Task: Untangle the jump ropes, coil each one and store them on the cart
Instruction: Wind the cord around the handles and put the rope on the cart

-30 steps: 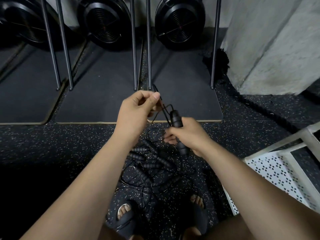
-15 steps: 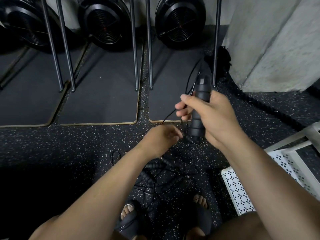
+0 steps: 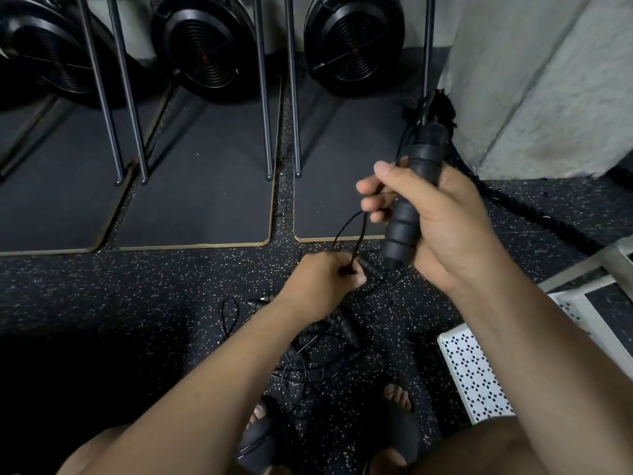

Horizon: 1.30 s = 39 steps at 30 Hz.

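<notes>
My right hand [image 3: 442, 221] grips two black ribbed jump-rope handles [image 3: 411, 200] held together, raised above the floor. A thin black cord [image 3: 352, 228] loops down from them into my left hand [image 3: 322, 282], which pinches the cord lower down, just above the pile. The tangle of black jump ropes [image 3: 329, 341] with several more ribbed handles lies on the speckled floor between my feet, partly hidden by my left forearm. The white perforated cart [image 3: 476, 368] stands at the right.
Three black fan machines [image 3: 209, 46] stand on dark mats [image 3: 191, 190] behind, with thin metal legs [image 3: 130, 97] coming down. A thick black battle rope [image 3: 534, 207] runs along the floor by the grey concrete wall [image 3: 548, 80]. My sandalled feet [image 3: 263, 430] are below.
My right hand rose up and to the right with the handles. My left hand dropped from in front of the mats to the cord near the pile.
</notes>
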Each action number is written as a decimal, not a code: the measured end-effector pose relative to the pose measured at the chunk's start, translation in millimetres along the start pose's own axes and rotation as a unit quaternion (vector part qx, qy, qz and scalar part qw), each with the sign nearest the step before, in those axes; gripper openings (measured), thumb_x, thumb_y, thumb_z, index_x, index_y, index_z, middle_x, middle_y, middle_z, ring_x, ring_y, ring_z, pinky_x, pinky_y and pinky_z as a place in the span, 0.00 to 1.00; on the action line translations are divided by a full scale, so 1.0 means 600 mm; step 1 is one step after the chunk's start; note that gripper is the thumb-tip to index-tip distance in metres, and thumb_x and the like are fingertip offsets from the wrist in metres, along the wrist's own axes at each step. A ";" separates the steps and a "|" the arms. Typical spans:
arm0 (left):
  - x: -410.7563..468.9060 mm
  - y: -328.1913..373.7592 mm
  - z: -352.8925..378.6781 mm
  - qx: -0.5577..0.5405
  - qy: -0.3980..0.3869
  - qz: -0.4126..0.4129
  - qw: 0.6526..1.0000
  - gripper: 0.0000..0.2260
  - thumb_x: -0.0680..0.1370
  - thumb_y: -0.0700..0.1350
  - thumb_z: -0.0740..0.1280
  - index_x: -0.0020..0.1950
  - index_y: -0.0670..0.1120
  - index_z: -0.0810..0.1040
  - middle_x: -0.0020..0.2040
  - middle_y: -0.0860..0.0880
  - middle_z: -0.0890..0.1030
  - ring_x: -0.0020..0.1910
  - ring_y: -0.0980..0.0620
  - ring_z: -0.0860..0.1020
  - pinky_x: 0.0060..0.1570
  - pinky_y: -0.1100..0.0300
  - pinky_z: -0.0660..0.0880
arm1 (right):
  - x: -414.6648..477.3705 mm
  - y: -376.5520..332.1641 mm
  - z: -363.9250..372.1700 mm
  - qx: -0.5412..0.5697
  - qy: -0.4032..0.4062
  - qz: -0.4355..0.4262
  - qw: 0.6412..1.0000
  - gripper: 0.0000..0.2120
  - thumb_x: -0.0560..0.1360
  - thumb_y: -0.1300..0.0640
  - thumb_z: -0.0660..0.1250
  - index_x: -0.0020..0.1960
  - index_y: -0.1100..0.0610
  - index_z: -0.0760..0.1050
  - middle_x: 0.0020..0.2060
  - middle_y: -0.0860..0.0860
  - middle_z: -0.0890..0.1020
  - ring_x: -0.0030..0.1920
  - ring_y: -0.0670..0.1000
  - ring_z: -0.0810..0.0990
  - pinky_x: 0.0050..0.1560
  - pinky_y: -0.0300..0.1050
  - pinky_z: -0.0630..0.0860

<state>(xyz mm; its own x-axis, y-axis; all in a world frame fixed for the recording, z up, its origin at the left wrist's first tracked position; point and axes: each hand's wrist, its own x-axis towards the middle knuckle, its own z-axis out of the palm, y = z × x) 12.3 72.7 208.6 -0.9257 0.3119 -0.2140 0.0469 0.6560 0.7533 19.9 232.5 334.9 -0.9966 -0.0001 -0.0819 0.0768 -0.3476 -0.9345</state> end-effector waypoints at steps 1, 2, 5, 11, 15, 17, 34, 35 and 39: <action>0.000 -0.001 -0.001 -0.001 -0.006 -0.005 1.000 0.05 0.82 0.45 0.72 0.47 0.50 0.84 0.42 0.52 0.86 0.41 0.55 0.82 0.45 0.60 0.79 | 0.003 0.000 -0.003 0.010 0.010 -0.001 1.000 0.03 0.82 0.63 0.70 0.51 0.60 0.76 0.44 0.59 0.88 0.39 0.51 0.85 0.39 0.42 0.81; 0.000 -0.001 -0.003 -0.003 -0.008 -0.007 1.000 0.05 0.83 0.44 0.71 0.48 0.50 0.85 0.42 0.53 0.86 0.39 0.58 0.81 0.41 0.63 0.78 | 0.008 0.002 -0.009 0.019 0.021 -0.001 1.000 0.03 0.82 0.64 0.70 0.52 0.60 0.75 0.46 0.60 0.88 0.39 0.51 0.85 0.39 0.42 0.81; 0.001 -0.001 -0.009 -0.017 0.003 -0.005 1.000 0.07 0.84 0.42 0.70 0.49 0.51 0.85 0.40 0.55 0.85 0.33 0.63 0.77 0.34 0.70 0.70 | 0.024 0.014 -0.027 0.025 0.057 0.019 0.998 0.02 0.82 0.64 0.70 0.54 0.60 0.77 0.52 0.62 0.88 0.43 0.52 0.87 0.41 0.42 0.82; 0.009 0.006 -0.047 -0.089 0.125 0.037 0.987 0.02 0.82 0.45 0.74 0.50 0.50 0.83 0.43 0.53 0.87 0.43 0.51 0.86 0.45 0.57 0.82 | 0.041 0.073 -0.049 -0.135 0.059 0.162 0.976 0.17 0.77 0.68 0.75 0.64 0.64 0.78 0.54 0.63 0.87 0.42 0.53 0.88 0.37 0.43 0.82; 0.011 0.020 -0.075 -0.219 0.177 0.056 0.958 0.02 0.83 0.41 0.72 0.51 0.44 0.82 0.44 0.50 0.88 0.43 0.54 0.86 0.48 0.60 0.80 | 0.039 0.107 -0.036 -0.220 -0.042 0.210 0.952 0.16 0.77 0.71 0.71 0.62 0.59 0.79 0.52 0.59 0.88 0.44 0.53 0.88 0.37 0.41 0.81; 0.006 0.029 -0.087 -0.288 0.185 0.056 0.938 0.03 0.83 0.38 0.71 0.51 0.41 0.81 0.44 0.46 0.87 0.39 0.56 0.83 0.42 0.67 0.76 | 0.043 0.123 -0.032 -0.257 -0.076 0.207 0.941 0.17 0.76 0.70 0.71 0.63 0.57 0.79 0.54 0.59 0.88 0.47 0.56 0.88 0.43 0.47 0.82; 0.006 0.023 -0.111 -0.366 0.188 -0.064 0.909 0.11 0.86 0.46 0.64 0.58 0.39 0.82 0.51 0.45 0.89 0.47 0.50 0.87 0.37 0.65 0.74 | 0.052 0.155 -0.027 -0.343 -0.005 0.113 0.933 0.11 0.75 0.61 0.78 0.55 0.59 0.80 0.44 0.57 0.89 0.45 0.57 0.90 0.58 0.62 0.85; 0.007 0.017 -0.106 -0.352 0.159 -0.081 0.919 0.10 0.86 0.43 0.63 0.59 0.40 0.82 0.51 0.47 0.89 0.48 0.49 0.86 0.37 0.64 0.74 | 0.051 0.146 -0.026 -0.339 0.001 0.103 0.935 0.11 0.75 0.60 0.78 0.55 0.58 0.80 0.44 0.56 0.89 0.44 0.55 0.90 0.56 0.58 0.86; 0.007 -0.009 -0.074 -0.216 0.047 -0.095 0.971 0.08 0.83 0.40 0.66 0.56 0.48 0.84 0.48 0.50 0.88 0.46 0.53 0.82 0.44 0.60 0.74 | 0.041 0.111 -0.017 -0.315 0.017 0.059 0.947 0.10 0.76 0.60 0.79 0.54 0.59 0.80 0.43 0.57 0.88 0.42 0.54 0.89 0.49 0.49 0.85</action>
<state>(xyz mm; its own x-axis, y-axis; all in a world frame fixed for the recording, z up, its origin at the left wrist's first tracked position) -8.8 39.9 231.4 -0.9334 0.1367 -0.3318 -0.2705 0.3398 0.9008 0.7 219.2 266.9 -0.9794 0.0289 -0.2001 0.2000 0.2818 -0.9384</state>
